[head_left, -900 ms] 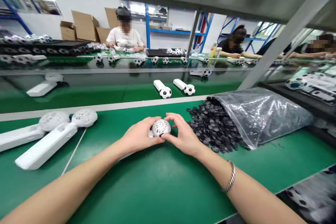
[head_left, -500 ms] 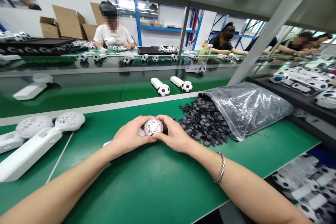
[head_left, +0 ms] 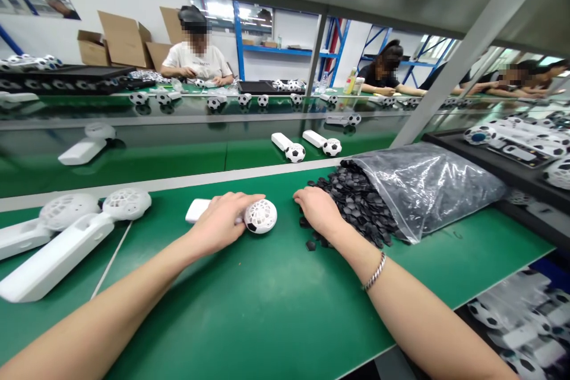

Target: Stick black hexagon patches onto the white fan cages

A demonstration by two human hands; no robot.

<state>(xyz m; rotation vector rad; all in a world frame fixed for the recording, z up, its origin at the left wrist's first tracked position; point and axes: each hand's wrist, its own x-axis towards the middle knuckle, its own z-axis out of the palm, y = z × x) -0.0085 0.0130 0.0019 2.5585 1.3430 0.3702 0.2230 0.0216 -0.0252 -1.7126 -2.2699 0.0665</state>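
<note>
White plastic with an openwork, black-patched ball head, the fan (head_left: 261,215) sits left of the clear bag (head_left: 439,184), your left hand (head_left: 220,218) curling its fingers around its neck. Your right hand (head_left: 319,210) bunches its fingers at black pieces (head_left: 363,205) heaped left of the bag; whether they pinch any, I cannot tell. 2 white fans (head_left: 60,255) lie farther left.

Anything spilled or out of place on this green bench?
The black pieces lie in a loose heap outside the clear bag's open mouth, with one stray piece below the right hand. It looks spilled, though perhaps deliberately poured.
</note>
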